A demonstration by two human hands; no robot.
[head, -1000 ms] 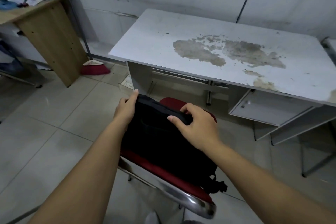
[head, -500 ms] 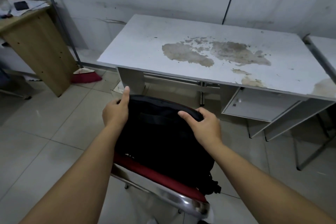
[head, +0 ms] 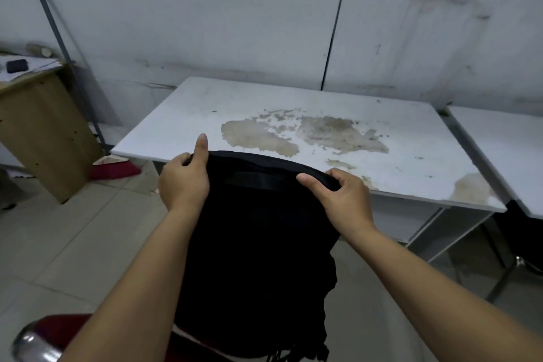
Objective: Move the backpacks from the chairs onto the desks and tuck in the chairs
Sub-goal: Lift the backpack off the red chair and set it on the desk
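Observation:
A black backpack [head: 258,244] hangs upright in front of me, its top level with the near edge of the stained white desk [head: 396,138]. My left hand [head: 183,182] grips the backpack's top left corner, thumb pointing up. On the top right edge my right hand [head: 343,197] is clamped. The red chair [head: 55,329] with its chrome frame shows at the bottom left, below the bag; whether the bag's bottom still touches the seat is hidden.
A wooden desk [head: 44,132] with papers and a dark object stands at the left. A red broom head [head: 116,170] lies on the tiled floor beside it. A second white desk [head: 511,156] adjoins on the right. The wall is close behind.
Both hands have raised the backpack from the chair seat up to the desk's edge. The view has tilted upward and the chair has dropped to the bottom of the frame.

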